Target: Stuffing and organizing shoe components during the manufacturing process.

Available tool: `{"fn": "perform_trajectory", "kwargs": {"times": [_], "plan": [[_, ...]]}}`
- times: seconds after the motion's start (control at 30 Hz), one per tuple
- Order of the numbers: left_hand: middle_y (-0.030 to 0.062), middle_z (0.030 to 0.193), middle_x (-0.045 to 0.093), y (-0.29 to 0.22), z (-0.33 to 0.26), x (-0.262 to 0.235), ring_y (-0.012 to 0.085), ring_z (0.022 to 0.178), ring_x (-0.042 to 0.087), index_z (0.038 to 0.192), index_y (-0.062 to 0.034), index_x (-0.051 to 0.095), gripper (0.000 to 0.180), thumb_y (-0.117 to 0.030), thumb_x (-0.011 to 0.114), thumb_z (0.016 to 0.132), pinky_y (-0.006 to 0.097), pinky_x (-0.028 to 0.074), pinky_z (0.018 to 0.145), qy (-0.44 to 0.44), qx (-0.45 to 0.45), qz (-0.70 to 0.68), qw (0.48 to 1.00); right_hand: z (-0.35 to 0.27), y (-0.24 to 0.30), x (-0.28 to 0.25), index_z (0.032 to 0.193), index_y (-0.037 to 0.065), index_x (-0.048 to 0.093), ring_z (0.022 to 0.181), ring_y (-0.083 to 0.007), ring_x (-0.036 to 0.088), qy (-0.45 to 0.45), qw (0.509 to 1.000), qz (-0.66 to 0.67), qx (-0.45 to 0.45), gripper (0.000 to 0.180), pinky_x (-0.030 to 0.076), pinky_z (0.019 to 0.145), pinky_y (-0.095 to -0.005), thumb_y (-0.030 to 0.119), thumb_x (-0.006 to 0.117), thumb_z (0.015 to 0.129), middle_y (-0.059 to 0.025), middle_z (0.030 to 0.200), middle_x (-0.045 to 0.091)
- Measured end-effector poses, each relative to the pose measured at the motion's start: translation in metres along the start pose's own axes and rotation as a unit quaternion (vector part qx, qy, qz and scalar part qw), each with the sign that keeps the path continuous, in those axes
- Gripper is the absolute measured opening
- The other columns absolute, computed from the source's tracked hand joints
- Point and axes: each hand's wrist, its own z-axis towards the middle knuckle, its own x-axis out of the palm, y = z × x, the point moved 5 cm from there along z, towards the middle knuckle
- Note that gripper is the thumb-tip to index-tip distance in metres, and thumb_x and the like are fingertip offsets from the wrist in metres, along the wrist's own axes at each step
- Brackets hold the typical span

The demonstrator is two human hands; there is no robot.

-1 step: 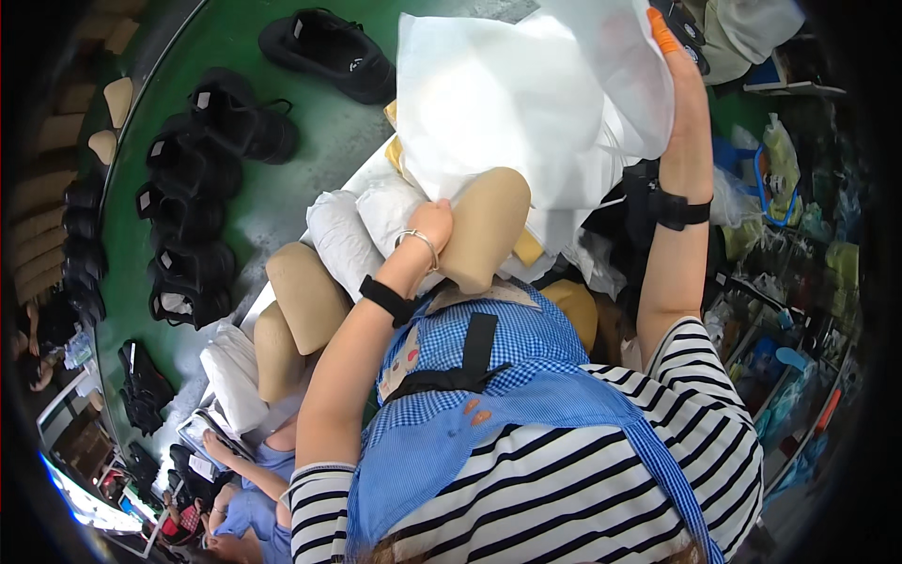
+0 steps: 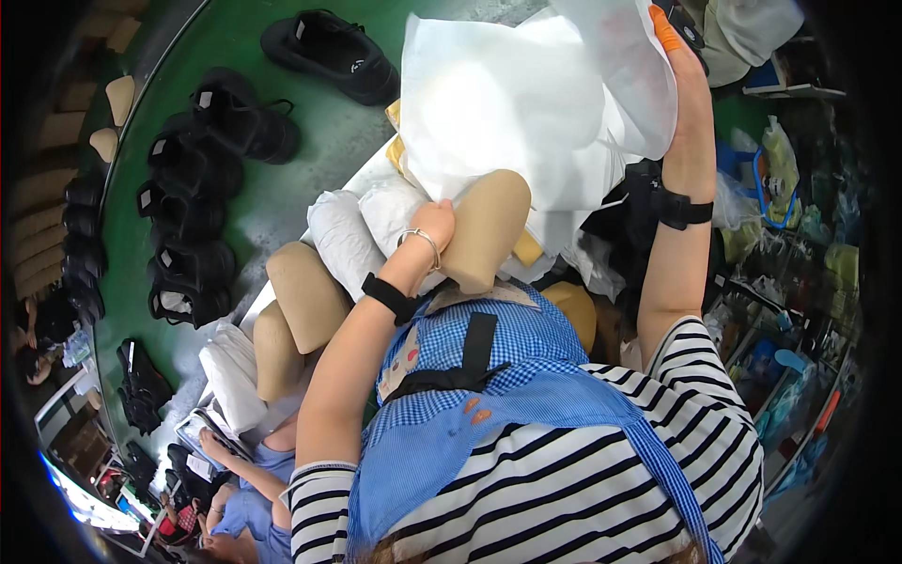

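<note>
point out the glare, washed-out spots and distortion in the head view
Head view: the white sheet looks nearly washed out; head view, lower left: glare at the rim; head view, left: the green surface's edge bows; head view, rim: fades to black.

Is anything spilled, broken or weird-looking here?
Nothing I can see looks spilled or broken; the tan foot-shaped form at the left hand shows no damage. One black shoe sits apart from the row of black shoes, so it looks left out. On the right, plastic bags lie in a messy jumble.
</note>
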Motion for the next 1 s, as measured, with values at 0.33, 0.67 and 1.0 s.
{"fn": "perform_trajectory", "kwargs": {"times": [0.33,0.67,1.0], "plan": [[0.0124,0.122,0.055,-0.042,-0.135,-0.039,0.0208,0.109,0.056,0.13,-0.0013,0.042,0.063,-0.052,0.04,0.093,0.032,0.046,0.092,0.285,-0.025,-0.413,0.865,-0.027,-0.038,0.036,0.109,-0.001,0.062,0.083,-0.0055,0.054,0.0,0.972,-0.217,-0.09,0.024,0.042,0.076,-0.0174,0.011,0.05,0.091,0.0017,0.095,0.061],[0.0056,0.098,0.062,0.036,-0.119,-0.12,0.0152,0.094,0.058,0.109,-0.0021,0.057,0.026,-0.02,0.05,0.092,0.032,0.049,0.082,0.075,0.359,-0.626,0.689,-0.133,-0.108,0.21,0.091,0.001,0.062,0.083,-0.0287,0.063,0.274,0.835,-0.345,-0.329,0.015,0.051,0.076,-0.0328,0.008,0.065,0.078,-0.0122,0.09,0.065],[0.0055,0.095,0.062,0.061,-0.146,-0.165,0.0149,0.089,0.058,0.109,-0.0018,0.057,0.025,-0.017,0.05,0.091,0.031,0.049,0.078,-0.079,0.388,-0.562,0.726,-0.133,-0.11,0.269,0.108,0.001,0.06,0.109,-0.0303,0.055,0.351,0.761,-0.393,-0.378,0.035,0.044,0.093,-0.0371,0.011,0.068,0.076,-0.0153,0.117,0.056]]}}
